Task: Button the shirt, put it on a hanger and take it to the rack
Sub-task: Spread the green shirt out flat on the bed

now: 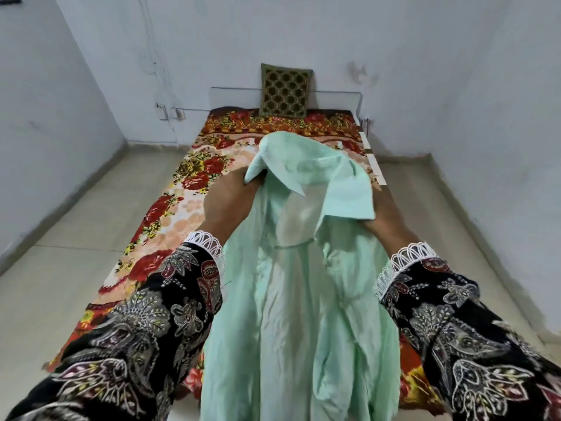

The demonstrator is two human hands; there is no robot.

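1. Hanging between the two raised hands, seen from the head camera, is a pale mint-green cotton shirt [291,293]; its collar end is held up over the bed and its body falls straight down toward the person, past the bottom edge of the view.
2. The left hand [226,205] grips the shirt at the collar's left side; its fingers curl into the cloth and are mostly hidden by a fold of collar, so how tightly they press I cannot tell.
3. The right hand [387,217] holds the other side beneath a turned-over flap of the shirt; only the back of the hand and wrist show, and the fingers are covered by fabric, so their state cannot be told.
4. The shirt front lies open down the middle, the two edges apart, with the inside of the back panel showing between them.
5. Both arms wear black sleeves with a grey and red floral print [145,323], each ending in a white lace cuff [206,243] at the wrist.
6. Beneath the shirt runs a low bed covered with a red, orange and cream flowered blanket [170,214], stretching away toward the far wall.
7. At the head of the bed a square olive-green cushion with a honeycomb pattern [285,91] stands upright against the white wall [425,56].
8. Beige floor tiles [76,238] lie on either side of the bed.
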